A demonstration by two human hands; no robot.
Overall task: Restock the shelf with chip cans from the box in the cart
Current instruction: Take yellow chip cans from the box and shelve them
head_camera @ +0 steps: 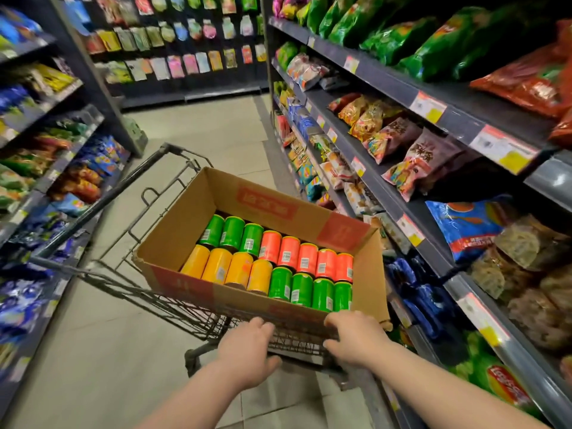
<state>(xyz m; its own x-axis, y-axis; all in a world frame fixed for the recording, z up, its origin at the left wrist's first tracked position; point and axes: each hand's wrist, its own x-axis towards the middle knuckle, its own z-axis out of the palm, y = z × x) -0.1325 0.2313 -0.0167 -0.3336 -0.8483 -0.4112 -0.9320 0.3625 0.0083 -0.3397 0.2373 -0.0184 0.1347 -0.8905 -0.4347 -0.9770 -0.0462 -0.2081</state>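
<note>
Presently both hands are on the cart [297, 343]: the left hand [247, 351] and right hand [356, 339] have their fingers [335, 320] curled over its near rim, clamped on the wire. Just beyond the fingers sits the open box [173, 230], with the chip cans [288, 258] lying on their sides in rows of green, orange and yellow. They are judged light, rigid and smooth. Each should be taken round its middle, since thin walls may dent. To the right of the fingers, the shelf [383, 198] is crowded with snack bags [414, 162]; no gap for cans shows.
</note>
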